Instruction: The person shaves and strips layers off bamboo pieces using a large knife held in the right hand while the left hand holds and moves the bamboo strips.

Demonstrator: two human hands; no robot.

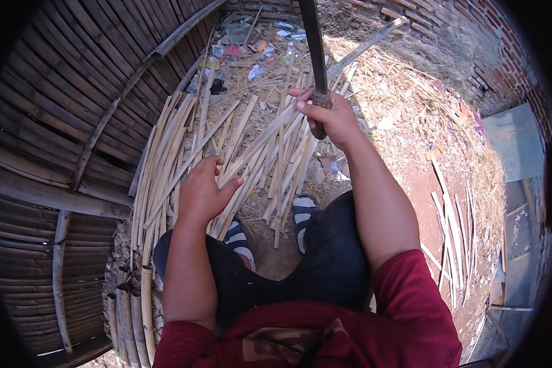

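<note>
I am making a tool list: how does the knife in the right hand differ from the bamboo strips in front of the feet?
Colour: the knife has a dark blade, while the bamboo strips are pale. Pose: the knife is held up in the right hand; the strips lie across one another on the ground. Number: there is one knife but many strips. Both are long and narrow.
</note>
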